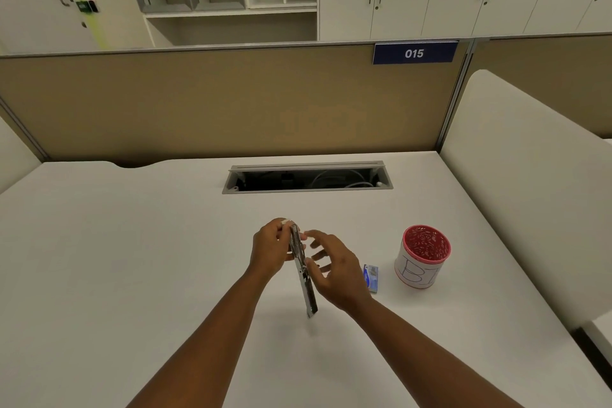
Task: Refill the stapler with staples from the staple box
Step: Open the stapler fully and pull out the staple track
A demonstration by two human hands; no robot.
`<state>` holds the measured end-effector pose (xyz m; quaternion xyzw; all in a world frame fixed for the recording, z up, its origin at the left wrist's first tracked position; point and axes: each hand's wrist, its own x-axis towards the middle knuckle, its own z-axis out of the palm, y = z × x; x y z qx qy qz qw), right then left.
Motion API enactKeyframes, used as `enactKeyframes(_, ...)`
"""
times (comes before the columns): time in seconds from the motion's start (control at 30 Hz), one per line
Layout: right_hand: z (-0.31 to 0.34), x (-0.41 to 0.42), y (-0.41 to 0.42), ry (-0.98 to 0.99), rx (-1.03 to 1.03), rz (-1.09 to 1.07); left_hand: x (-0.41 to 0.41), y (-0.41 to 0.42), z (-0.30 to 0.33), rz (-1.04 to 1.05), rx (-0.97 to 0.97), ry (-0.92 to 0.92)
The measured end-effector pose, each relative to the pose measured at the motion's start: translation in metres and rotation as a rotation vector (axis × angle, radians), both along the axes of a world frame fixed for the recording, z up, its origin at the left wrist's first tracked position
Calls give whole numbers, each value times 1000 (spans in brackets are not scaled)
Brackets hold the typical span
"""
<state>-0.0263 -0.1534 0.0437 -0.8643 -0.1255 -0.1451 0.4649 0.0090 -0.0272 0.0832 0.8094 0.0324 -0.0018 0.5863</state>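
A metal stapler is swung open into one long strip and is held above the white desk, its lower end hanging free. My left hand grips its upper end with curled fingers, and a small pale piece shows at the fingertips. My right hand is just right of the stapler, its thumb against the strip's middle and its fingers spread apart. A small blue staple box lies on the desk right of my right hand.
A pink-rimmed white cup marked "B1" stands right of the staple box. An open cable tray is sunk into the desk behind my hands. A tan partition runs along the back and a white divider on the right.
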Motion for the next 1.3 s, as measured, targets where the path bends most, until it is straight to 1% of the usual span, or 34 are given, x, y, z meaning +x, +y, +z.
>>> enactKeyframes(0.1,5,2,-1,-98,-243,20,1,-2,-1,9,8,15)
enactKeyframes(0.3,9,4,-3,-230,-486,15,1,-3,0,25,65,7)
enactKeyframes(0.43,13,7,-9,-467,-703,-34,2,0,-1,-1,116,2)
enactKeyframes(0.5,11,9,-13,-510,-765,25,2,2,-4,-4,109,-1)
enactKeyframes(0.57,9,9,-16,-492,-778,72,3,4,-6,-4,90,5)
enactKeyframes(0.6,9,8,-16,-468,-741,70,4,4,-7,-8,76,10)
enactKeyframes(0.67,9,5,-13,-413,-568,10,4,5,-9,-16,20,26)
enactKeyframes(0.7,9,5,-11,-374,-442,-25,5,4,-9,-18,-16,36)
enactKeyframes(0.77,9,6,-7,-230,-160,-80,5,5,-10,-9,-76,51)
enactKeyframes(0.87,8,10,-4,119,165,-195,7,6,-11,21,-131,68)
enactKeyframes(0.9,8,11,-4,260,252,-201,7,7,-11,36,-140,71)
enactKeyframes(0.97,9,10,-4,542,379,-128,8,9,-12,59,-170,79)
enactKeyframes(1.03,8,6,-8,755,390,5,7,11,-14,53,-264,108)
enactKeyframes(1.07,7,5,-11,821,382,79,5,12,-15,41,-324,124)
enactKeyframes(1.13,3,3,-19,885,378,210,3,16,-20,17,-419,141)
enactKeyframes(1.2,-2,3,-25,881,354,271,1,21,-27,-13,-499,166)
enactKeyframes(1.27,-9,5,-28,808,244,248,1,27,-35,-69,-541,191)
enactKeyframes(1.3,-13,6,-30,753,171,211,1,31,-38,-102,-524,203)
